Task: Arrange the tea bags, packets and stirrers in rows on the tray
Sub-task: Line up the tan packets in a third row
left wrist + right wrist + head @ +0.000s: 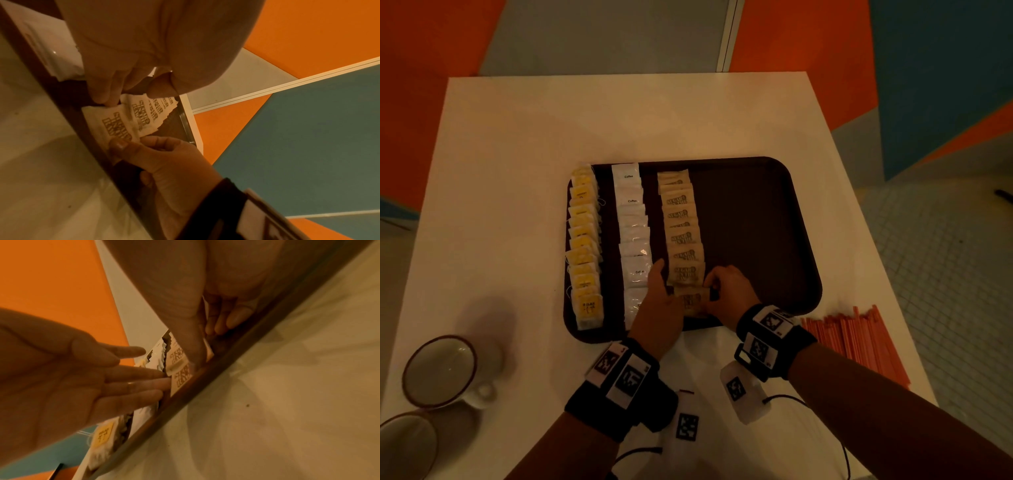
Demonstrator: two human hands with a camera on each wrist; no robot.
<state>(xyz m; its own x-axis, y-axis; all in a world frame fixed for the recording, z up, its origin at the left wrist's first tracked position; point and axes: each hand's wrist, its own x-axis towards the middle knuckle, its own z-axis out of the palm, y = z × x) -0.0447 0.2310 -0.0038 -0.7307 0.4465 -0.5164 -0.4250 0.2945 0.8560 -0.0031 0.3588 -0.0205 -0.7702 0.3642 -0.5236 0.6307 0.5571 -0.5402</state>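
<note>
A dark brown tray (pixel 756 222) holds three rows: yellow tea bags (pixel 583 246) at the left, white coffee packets (pixel 635 233), then brown sugar packets (pixel 683 236). Both hands meet at the near end of the sugar row. My right hand (pixel 717 287) pinches the right edge of the nearest sugar packet (pixel 693 301) between thumb and finger, as the left wrist view shows on that packet (pixel 115 123). My left hand (pixel 664 291) has straight fingers (pixel 156 382) touching the packet's left edge (pixel 180 379). Orange stirrers (pixel 856 339) lie in a pile on the table, right of the tray.
Two white cups (pixel 441 370) stand at the table's near left corner. The tray's right half is bare dark surface. The white table (pixel 619 116) ends close behind the stirrers at the right; tiled floor lies beyond.
</note>
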